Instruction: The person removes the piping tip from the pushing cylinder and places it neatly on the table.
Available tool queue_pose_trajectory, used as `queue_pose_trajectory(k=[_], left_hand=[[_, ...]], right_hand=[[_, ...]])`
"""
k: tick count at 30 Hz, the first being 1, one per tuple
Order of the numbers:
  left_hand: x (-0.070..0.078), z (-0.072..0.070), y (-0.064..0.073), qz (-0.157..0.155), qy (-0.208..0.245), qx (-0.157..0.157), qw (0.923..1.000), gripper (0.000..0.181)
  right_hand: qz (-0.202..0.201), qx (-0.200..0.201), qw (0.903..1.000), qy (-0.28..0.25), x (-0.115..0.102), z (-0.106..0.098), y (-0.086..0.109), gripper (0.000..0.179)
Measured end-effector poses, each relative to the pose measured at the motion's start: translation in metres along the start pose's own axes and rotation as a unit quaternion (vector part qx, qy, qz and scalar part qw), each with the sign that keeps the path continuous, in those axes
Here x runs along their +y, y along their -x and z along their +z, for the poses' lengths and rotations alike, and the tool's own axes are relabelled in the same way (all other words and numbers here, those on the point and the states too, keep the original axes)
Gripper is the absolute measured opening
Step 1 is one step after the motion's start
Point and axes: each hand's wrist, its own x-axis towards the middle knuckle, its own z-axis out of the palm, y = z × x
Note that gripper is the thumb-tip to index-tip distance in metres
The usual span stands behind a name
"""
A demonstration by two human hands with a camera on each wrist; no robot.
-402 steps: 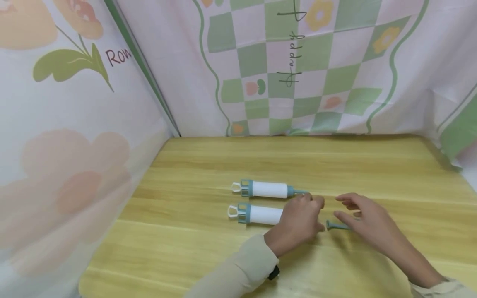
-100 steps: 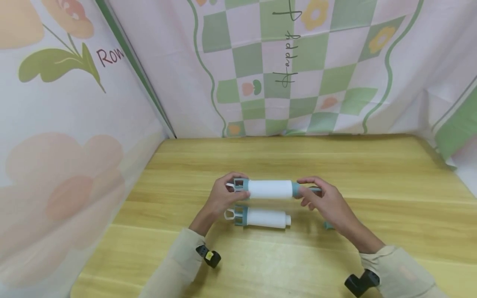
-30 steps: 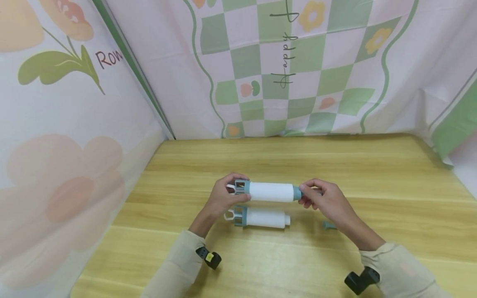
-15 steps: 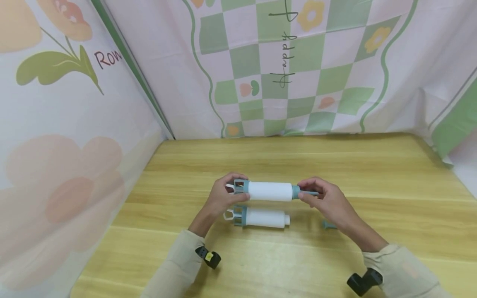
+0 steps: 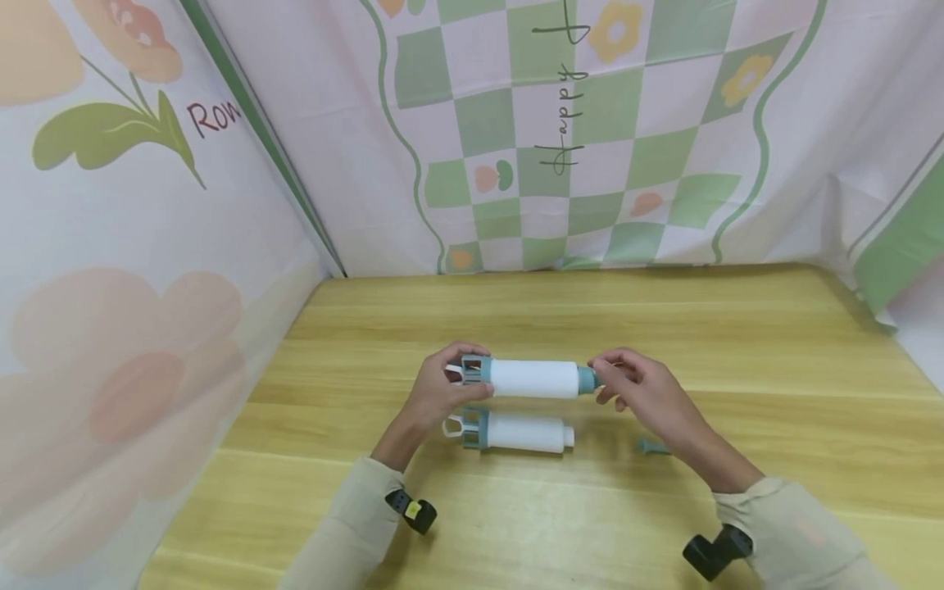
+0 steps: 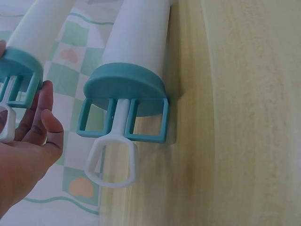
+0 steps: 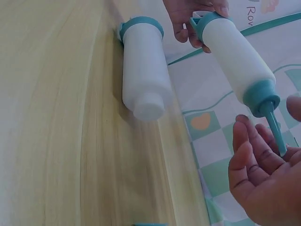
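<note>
My left hand [image 5: 440, 385] grips the teal handle end of a white syringe [image 5: 534, 378], held level over the table. A white pull ring sticks out of that end. At the other end, a teal cap with a long thin nozzle [image 7: 273, 127] is fitted on the syringe. My right hand [image 5: 649, 393] is cupped around this nozzle; in the right wrist view its fingers are bent loosely and the thumb stands apart from the nozzle. A second white syringe [image 5: 525, 432] lies nearer to me, its white neck bare.
A loose teal nozzle [image 5: 652, 447] lies on the wooden table [image 5: 560, 524] beneath my right hand, partly covered by it. Patterned cloth [image 5: 546, 164] hangs behind the table and along the left side. Black wrist cameras [image 5: 715, 553] sit at both cuffs.
Earlier the upper syringe lay on the table; it is now held up. Over the last second the right fingers have shifted about the nozzle cap, pinching and loosening, while the left hand stays put.
</note>
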Motion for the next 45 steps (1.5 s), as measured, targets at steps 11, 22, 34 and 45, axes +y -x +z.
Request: queue_pose_trajectory(k=[11,22,34,45], left_hand=[[0.0017,0.0004,0.0009,-0.001,-0.004,-0.002,1.0000,0.043],[-0.0005,-0.0009,0.0014,-0.006,0.005,0.001,1.0000,0.041],[-0.0031,-0.0014,0.0009,-0.004,0.007,0.002,1.0000,0.041],[-0.0036,-0.0027,0.0019,-0.003,0.008,-0.002,1.0000,0.043]], right_hand=[[0.034,0.009,0.9993,-0.010,-0.0036,0.0066,-0.0031,0.047],[0.006,-0.003,0.9999,0.009,-0.0022,0.0062,-0.0025,0.040],[0.001,-0.009,0.9999,0.005,0.0020,0.0065,-0.0008,0.040],[0.031,0.003,0.9994,-0.013,-0.0018,0.0075,-0.0033,0.050]])
